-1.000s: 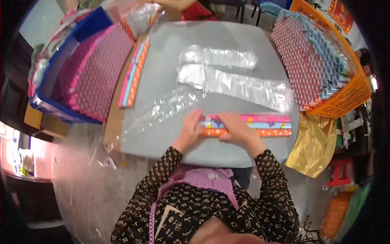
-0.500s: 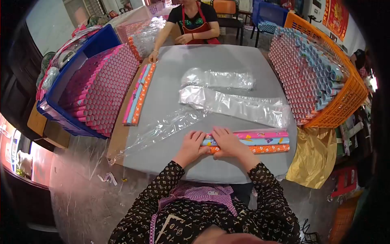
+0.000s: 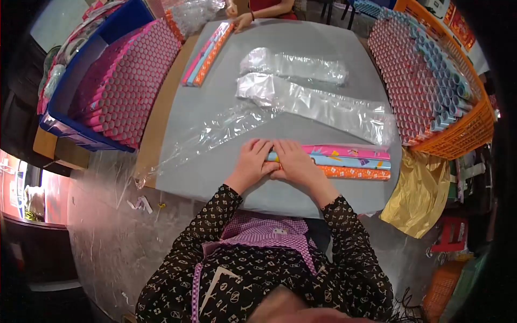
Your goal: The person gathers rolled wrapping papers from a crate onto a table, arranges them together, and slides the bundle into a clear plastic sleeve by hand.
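Note:
Three patterned wrapping paper rolls, pink, light blue and orange [image 3: 355, 162], lie side by side at the table's near edge. My left hand [image 3: 250, 166] is closed around their left end. Beside it, my right hand [image 3: 292, 163] lies over the same rolls with its fingers together and curled over the far side. The two hands touch and hide the left end of the rolls. A strip of transparent plastic film [image 3: 221, 129] stretches left from the stack of plastic sleeves [image 3: 318, 107] just beyond my hands.
A second set of rolls [image 3: 207, 54] lies at the far left, by a co-worker's hand [image 3: 243, 21]. More transparent sleeves [image 3: 301, 67] lie mid-table [image 3: 291, 35]. A blue crate [image 3: 81, 137] and an orange crate [image 3: 458, 134], both full of rolls, flank it. Gold sheeting [image 3: 417, 194] hangs at right.
The view has tilted downward, so the table sits higher in the picture. My hands have drawn closer together at the rolls' left end. The co-worker's hands have moved to the far rolls' top end.

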A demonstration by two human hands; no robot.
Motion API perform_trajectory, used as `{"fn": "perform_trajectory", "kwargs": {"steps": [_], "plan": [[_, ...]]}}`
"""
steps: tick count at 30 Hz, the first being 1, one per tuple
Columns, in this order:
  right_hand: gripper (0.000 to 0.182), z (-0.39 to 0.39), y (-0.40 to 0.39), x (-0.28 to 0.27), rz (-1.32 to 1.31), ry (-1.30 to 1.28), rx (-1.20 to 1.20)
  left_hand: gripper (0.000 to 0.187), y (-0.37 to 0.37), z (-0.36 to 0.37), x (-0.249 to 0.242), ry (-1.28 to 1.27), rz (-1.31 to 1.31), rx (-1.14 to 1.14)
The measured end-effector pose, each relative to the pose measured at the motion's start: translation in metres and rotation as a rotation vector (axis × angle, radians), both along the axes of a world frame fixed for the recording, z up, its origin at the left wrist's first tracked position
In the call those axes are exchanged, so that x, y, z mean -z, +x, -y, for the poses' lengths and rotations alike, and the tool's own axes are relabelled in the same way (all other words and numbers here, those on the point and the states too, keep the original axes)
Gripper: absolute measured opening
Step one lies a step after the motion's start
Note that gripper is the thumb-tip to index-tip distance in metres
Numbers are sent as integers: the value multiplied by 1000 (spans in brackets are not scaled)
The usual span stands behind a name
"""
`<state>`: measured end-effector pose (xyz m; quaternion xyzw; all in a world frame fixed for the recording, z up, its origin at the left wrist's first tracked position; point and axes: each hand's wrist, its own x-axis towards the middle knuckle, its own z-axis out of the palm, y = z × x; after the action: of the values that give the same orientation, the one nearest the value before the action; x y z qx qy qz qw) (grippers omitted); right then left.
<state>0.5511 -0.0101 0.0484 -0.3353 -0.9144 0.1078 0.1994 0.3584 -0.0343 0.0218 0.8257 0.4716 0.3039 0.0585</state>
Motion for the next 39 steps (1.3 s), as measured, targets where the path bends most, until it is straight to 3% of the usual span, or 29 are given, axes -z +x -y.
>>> {"fn": "perform_trajectory", "kwargs": {"steps": [3,4,7,9,12,16,17,22,26,28,30,32,33,34,35,37,39], "plan": [[87,-3,1,4,69,71,24,72,2,2,0,51,-76,-109],[81,-6,2,9,95,65,23,72,5,5,-4,49,-79,-106],[68,-7,2,25,149,48,15,80,27,14,-11,30,-129,35],[58,-4,3,33,-43,169,43,82,47,24,-20,45,-64,120],[57,0,4,26,-92,171,43,85,68,31,-30,48,8,198],[56,-6,6,40,-7,58,39,77,79,26,-27,103,9,271],[57,-8,8,46,21,195,31,74,74,19,-30,75,-44,333],[58,-3,5,50,42,170,57,57,48,4,-35,-46,-41,484],[56,-15,0,61,62,146,61,62,52,11,-48,-135,-43,456],[54,-13,-1,63,7,294,87,62,58,14,-54,-138,-155,397],[51,-15,-1,55,48,343,105,55,54,8,-50,-99,-81,423],[48,-12,4,35,-34,203,4,47,41,-4,-42,-128,107,530],[55,-6,4,12,-120,-61,-17,45,31,-8,-30,-88,221,467],[55,-5,5,8,-114,-82,-24,43,13,-9,-26,-93,270,346],[66,-5,4,9,-38,-57,12,42,-3,-3,-27,-107,316,216],[82,1,-1,-6,74,-134,74,34,-25,13,-36,-466,827,-83],[83,0,-1,-1,66,-120,51,35,-42,21,-33,-418,938,-250]]}}
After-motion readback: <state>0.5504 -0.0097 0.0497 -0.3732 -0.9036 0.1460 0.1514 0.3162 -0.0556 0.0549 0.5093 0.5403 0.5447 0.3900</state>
